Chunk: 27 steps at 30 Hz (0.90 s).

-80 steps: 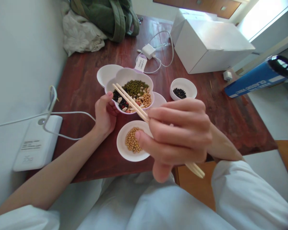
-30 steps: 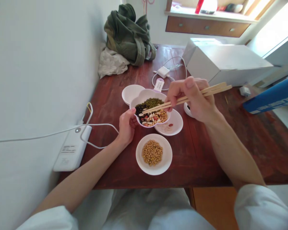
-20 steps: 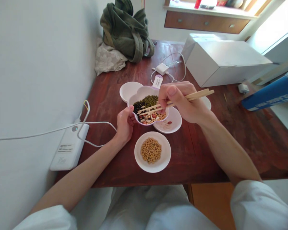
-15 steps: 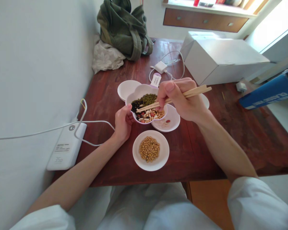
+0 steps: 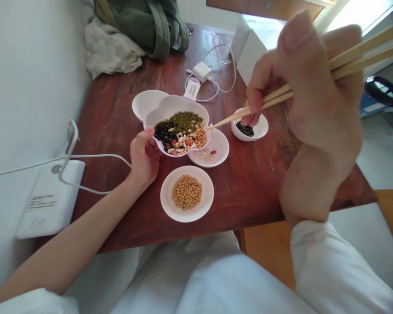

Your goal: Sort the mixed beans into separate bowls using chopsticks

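My left hand (image 5: 143, 158) grips the left edge of a flower-shaped bowl (image 5: 160, 107), thumb on the rim. Green, black and tan beans lie in it, with peanuts and a few reddish ones. My right hand (image 5: 317, 87), large and close to the camera, is closed around wooden chopsticks (image 5: 229, 118). Their tips are together just off the bowl's right rim, with a tiny pale bit at the end, too small to name. Below the bowl stands a white dish (image 5: 168, 195) of tan beans (image 5: 186, 192). A white dish (image 5: 222, 148) with one reddish piece is partly under the bowl.
At the right, a small white bowl (image 5: 261, 127) holds black beans. Another white dish (image 5: 144, 104) sits behind the flower-shaped bowl. A white charger (image 5: 202, 71) with cable, a green bag (image 5: 140, 30), a white box (image 5: 249, 48) and a power bank (image 5: 52, 196) surround the area.
My right hand has lifted the chopsticks out of the flower-shaped bowl and come right and nearer the camera. The bowl of black beans is now uncovered. The view has shifted; my left hand keeps its grip.
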Motion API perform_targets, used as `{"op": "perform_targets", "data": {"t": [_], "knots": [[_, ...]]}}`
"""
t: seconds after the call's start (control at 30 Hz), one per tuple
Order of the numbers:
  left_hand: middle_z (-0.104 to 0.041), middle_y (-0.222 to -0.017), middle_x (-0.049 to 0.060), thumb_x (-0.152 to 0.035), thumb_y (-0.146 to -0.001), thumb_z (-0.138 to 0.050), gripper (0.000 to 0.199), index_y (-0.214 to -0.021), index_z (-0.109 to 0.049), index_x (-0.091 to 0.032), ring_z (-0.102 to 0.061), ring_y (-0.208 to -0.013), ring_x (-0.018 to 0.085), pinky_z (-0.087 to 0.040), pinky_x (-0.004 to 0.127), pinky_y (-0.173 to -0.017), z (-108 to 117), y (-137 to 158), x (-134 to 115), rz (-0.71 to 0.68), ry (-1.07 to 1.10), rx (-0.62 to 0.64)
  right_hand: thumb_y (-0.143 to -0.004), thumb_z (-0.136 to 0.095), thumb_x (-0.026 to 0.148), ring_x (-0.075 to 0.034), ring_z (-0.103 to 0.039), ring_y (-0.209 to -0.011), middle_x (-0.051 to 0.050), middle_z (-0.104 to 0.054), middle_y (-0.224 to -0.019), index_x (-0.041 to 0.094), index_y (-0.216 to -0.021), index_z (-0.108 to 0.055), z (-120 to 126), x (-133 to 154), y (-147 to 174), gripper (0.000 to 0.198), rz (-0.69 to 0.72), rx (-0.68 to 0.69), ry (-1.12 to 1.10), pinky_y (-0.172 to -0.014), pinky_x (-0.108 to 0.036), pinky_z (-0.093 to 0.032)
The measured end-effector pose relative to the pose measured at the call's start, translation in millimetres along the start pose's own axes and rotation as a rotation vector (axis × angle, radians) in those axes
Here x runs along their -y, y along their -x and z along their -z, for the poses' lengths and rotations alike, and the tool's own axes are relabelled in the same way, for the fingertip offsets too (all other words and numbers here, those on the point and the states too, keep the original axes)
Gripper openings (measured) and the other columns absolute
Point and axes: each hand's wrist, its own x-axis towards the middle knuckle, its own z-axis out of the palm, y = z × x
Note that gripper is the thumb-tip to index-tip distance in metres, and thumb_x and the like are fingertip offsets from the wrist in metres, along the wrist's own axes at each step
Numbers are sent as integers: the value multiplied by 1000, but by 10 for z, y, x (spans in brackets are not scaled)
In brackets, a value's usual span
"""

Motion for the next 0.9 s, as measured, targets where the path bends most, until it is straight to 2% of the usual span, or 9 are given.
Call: {"op": "perform_targets", "data": {"t": [0.1, 0.13, 0.23, 0.33, 0.43, 0.53, 0.67, 0.9], "knots": [[-81, -76, 3, -43, -84, -83, 23, -85, -74, -21, -83, -108, 32, -72, 42, -88, 9, -2, 4, 6, -7, 4, -111, -55, 68, -19, -59, -51, -1, -55, -51, 30, -56, -58, -66, 31, 23, 67, 177, -145, 82, -42, -37, -39], [-81, -76, 3, -43, -84, -83, 23, -85, -74, -21, -82, -108, 32, -72, 43, -89, 13, -1, 5, 7, -4, 5, -113, -48, 69, -19, -62, -54, -2, -56, -54, 29, -56, -56, -111, 33, 23, 70, 192, -126, 84, -44, -36, -41], [-81, -75, 3, -43, -85, -83, 23, -85, -75, -21, -82, -109, 33, -71, 43, -90, 20, 3, 11, 3, 7, 15, -118, -38, 65, -17, -67, -60, -2, -60, -60, 25, -60, -54, -255, -22, -8, 72, 150, 10, 63, -50, -33, -47], [-81, -75, 3, -44, -85, -83, 23, -84, -76, -21, -82, -109, 33, -72, 43, -91, 15, 10, 13, 1, -5, 16, -113, -51, 68, -18, -63, -55, -3, -67, -61, 25, -59, -60, -353, -174, -76, 70, 147, 94, 26, -50, -37, -47], [-81, -76, 3, -43, -85, -82, 23, -83, -75, -21, -83, -108, 32, -72, 43, -91, 8, 13, 10, 2, -5, 4, -108, -57, 71, -20, -62, -52, -5, -68, -59, 28, -55, -60, -377, -304, -131, 68, 147, 84, 16, -48, -39, -45], [-82, -77, 3, -45, -84, -82, 25, -82, -72, -23, -84, -104, 32, -73, 43, -88, 19, 8, 11, 13, -15, -7, -111, -58, 64, -18, -62, -49, -3, -63, -55, 27, -55, -59, -348, -309, -138, 67, 166, -2, -14, -44, -34, -46], [-82, -78, 4, -50, -84, -83, 29, -83, -71, -23, -85, -96, 32, -73, 42, -82, 55, 12, 16, 44, -37, -10, -116, -56, 56, -16, -68, -53, -1, -60, -55, 21, -59, -63, -299, -232, -108, 67, 117, -9, -81, -45, -29, -44], [-78, -70, 2, -53, -78, -87, 37, -79, -71, -20, -85, -88, 32, -74, 43, -79, 82, 37, -3, 85, -42, -6, -114, -57, 60, -21, -70, -60, -4, -67, -65, 24, -67, -71, -239, -219, -78, 61, -19, -1, -137, -55, -35, -51]]}}
